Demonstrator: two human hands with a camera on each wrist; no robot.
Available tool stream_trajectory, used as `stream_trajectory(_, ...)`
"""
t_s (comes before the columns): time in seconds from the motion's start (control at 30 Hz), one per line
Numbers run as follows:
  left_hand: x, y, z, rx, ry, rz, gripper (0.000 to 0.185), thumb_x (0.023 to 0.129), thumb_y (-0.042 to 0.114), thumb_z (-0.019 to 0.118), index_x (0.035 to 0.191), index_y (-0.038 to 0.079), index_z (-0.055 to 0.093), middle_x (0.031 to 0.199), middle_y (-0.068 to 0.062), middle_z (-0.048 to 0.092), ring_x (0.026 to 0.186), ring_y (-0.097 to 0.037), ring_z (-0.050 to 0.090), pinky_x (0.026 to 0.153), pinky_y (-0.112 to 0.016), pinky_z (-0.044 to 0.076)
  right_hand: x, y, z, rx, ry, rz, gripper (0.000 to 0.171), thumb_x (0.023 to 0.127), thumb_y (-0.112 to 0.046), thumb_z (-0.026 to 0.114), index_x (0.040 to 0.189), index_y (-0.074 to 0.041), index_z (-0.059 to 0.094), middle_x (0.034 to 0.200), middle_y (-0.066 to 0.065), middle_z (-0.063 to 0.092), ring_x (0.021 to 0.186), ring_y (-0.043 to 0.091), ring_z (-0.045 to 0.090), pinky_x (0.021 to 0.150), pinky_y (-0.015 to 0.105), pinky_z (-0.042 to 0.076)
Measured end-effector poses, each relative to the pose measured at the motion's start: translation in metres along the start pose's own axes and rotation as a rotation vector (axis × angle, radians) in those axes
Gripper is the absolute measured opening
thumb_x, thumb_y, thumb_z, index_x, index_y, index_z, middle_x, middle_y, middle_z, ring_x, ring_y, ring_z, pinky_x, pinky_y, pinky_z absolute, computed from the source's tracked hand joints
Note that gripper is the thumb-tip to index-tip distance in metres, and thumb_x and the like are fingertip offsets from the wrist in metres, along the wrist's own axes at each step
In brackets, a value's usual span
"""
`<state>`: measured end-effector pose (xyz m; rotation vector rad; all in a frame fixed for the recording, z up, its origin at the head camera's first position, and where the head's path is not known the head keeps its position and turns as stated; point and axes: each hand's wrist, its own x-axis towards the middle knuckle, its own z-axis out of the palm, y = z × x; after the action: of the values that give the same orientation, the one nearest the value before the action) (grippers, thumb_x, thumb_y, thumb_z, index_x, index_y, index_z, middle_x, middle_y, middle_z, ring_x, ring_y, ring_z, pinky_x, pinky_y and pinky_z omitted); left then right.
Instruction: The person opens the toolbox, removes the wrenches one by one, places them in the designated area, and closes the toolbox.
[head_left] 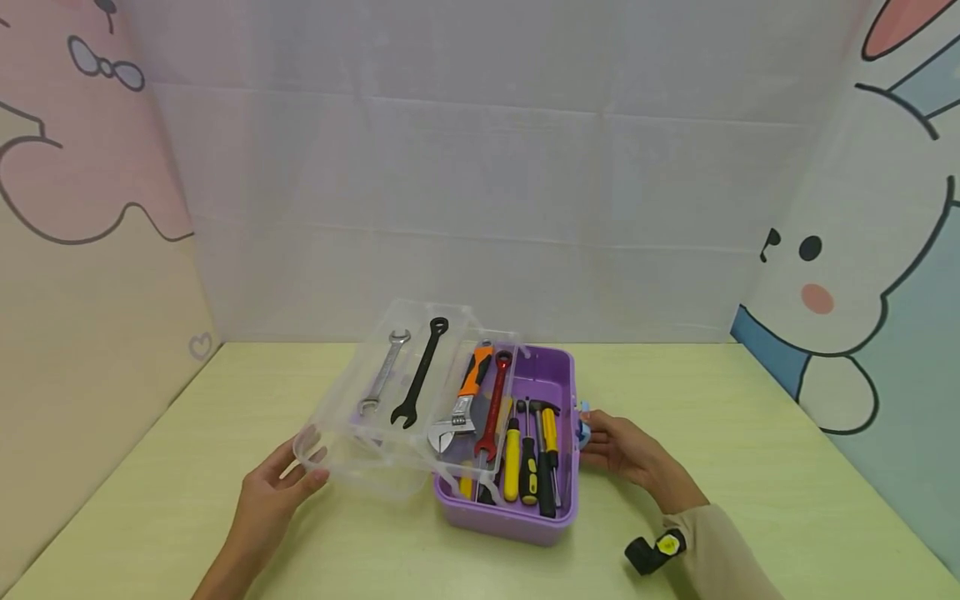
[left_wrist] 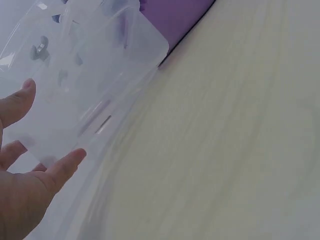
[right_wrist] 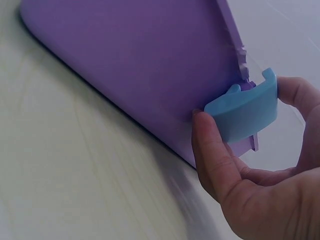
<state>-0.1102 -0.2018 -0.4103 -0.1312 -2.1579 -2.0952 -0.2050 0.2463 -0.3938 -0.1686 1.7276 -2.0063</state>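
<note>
A purple toolbox [head_left: 502,523] stands open on the table, its clear plastic lid [head_left: 337,433] swung out to the left. My left hand [head_left: 270,500] holds the lid's outer edge, fingers and thumb spread around it; some fingers show through the plastic. On the box's right side, my right hand [head_left: 622,450] pinches the light blue latch [right_wrist: 245,112] between thumb and fingers. Clear trays carry a silver wrench [head_left: 386,371], a black wrench [head_left: 422,371], an orange-handled adjustable wrench [head_left: 471,383] and a red wrench [head_left: 495,404].
Inside the box lie a yellow screwdriver [head_left: 512,462], a black-and-yellow screwdriver [head_left: 528,479], a hammer [head_left: 545,467] and more tools partly hidden under the trays. A pale wooden table [head_left: 660,383] surrounds the box, with a white sheet [head_left: 480,183] behind it.
</note>
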Motion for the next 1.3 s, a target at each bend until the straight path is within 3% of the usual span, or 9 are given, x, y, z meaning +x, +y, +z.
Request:
stream_trajectory(0.27,0.000,-0.005,0.002,0.001,0.044,-0.114,0.071,0.092,0.010,0.062,0.148,-0.005,0.021,0.154,-0.024,0.020,0.113,0.014,0.048,0.089,-0.006,0.047,0.000,-0.002,0.000,0.007,-0.025,-0.005,0.028,0.099,-0.024,0.046,0.109,0.001,0.056,0.091,0.002,0.071,0.086,0.013,0.068,0.084,0.027,0.058)
stream_trajectory(0.53,-0.002,-0.013,0.002,-0.041,0.077,-0.160,0.073,0.089,0.006,0.064,0.146,-0.008,0.021,0.152,-0.025,0.017,0.108,0.018,0.048,0.090,-0.007,0.048,0.001,-0.001,0.001,-0.008,-0.038,-0.008,0.022,0.099,-0.022,0.045,0.103,-0.005,0.059,0.090,0.001,0.070,0.086,0.011,0.068,0.083,0.025,0.058)
stream_trajectory(0.6,-0.003,-0.015,0.003,-0.049,0.082,-0.150,0.071,0.089,0.005,0.064,0.145,-0.009,0.022,0.151,-0.022,0.020,0.105,0.019,0.049,0.089,-0.007,0.048,0.000,-0.002,0.001,-0.009,-0.040,-0.009,0.022,0.099,-0.022,0.045,0.102,-0.007,0.060,0.090,0.001,0.071,0.086,0.011,0.068,0.083,0.025,0.058)
stream_trajectory(0.73,-0.003,-0.018,0.005,-0.085,0.097,-0.107,0.066,0.088,0.001,0.064,0.143,-0.008,0.029,0.132,0.005,0.056,0.104,0.015,0.054,0.086,-0.009,0.051,0.000,-0.003,0.000,-0.015,-0.036,-0.009,0.022,0.099,-0.023,0.045,0.104,-0.007,0.059,0.092,0.001,0.070,0.087,0.012,0.068,0.084,0.025,0.058)
stream_trajectory(0.83,-0.001,-0.021,0.007,-0.110,0.099,-0.084,0.064,0.086,-0.003,0.064,0.140,-0.010,0.032,0.108,0.027,0.061,0.102,0.012,0.057,0.083,-0.010,0.053,0.000,-0.004,-0.001,-0.018,-0.029,-0.009,0.022,0.099,-0.023,0.045,0.105,-0.007,0.059,0.092,0.001,0.070,0.088,0.012,0.068,0.084,0.026,0.058)
stream_trajectory(0.9,0.000,-0.022,0.007,-0.112,0.089,-0.077,0.062,0.086,-0.005,0.063,0.139,-0.012,0.032,0.108,0.025,0.061,0.102,0.011,0.058,0.083,-0.011,0.053,0.000,-0.004,-0.002,-0.019,-0.027,-0.007,0.022,0.099,-0.023,0.045,0.105,-0.007,0.059,0.092,0.001,0.070,0.088,0.012,0.068,0.084,0.026,0.058)
stream_trajectory(1.0,0.000,-0.020,0.006,-0.059,0.053,-0.098,0.069,0.086,-0.003,0.064,0.142,-0.012,0.025,0.129,0.003,0.058,0.105,0.013,0.055,0.084,-0.008,0.051,-0.001,-0.005,-0.002,-0.029,-0.032,-0.006,0.023,0.099,-0.023,0.045,0.106,-0.005,0.058,0.093,0.002,0.070,0.088,0.012,0.067,0.085,0.026,0.058)
stream_trajectory(1.13,0.002,-0.016,0.005,0.084,-0.019,-0.130,0.079,0.087,0.004,0.066,0.148,-0.005,0.017,0.151,-0.028,0.026,0.132,-0.014,0.043,0.088,0.000,0.041,-0.004,-0.007,-0.002,-0.045,-0.048,-0.005,0.025,0.100,-0.023,0.043,0.108,-0.002,0.055,0.094,0.003,0.069,0.090,0.013,0.067,0.086,0.027,0.058)
stream_trajectory(1.3,0.001,-0.012,0.009,0.204,-0.031,-0.144,0.080,0.086,0.009,0.069,0.146,-0.006,0.019,0.151,-0.034,0.021,0.140,-0.044,0.021,0.089,0.004,0.034,-0.008,-0.010,-0.002,-0.041,-0.067,-0.003,0.022,0.101,-0.023,0.042,0.104,-0.005,0.054,0.094,0.003,0.068,0.090,0.014,0.067,0.086,0.028,0.058)
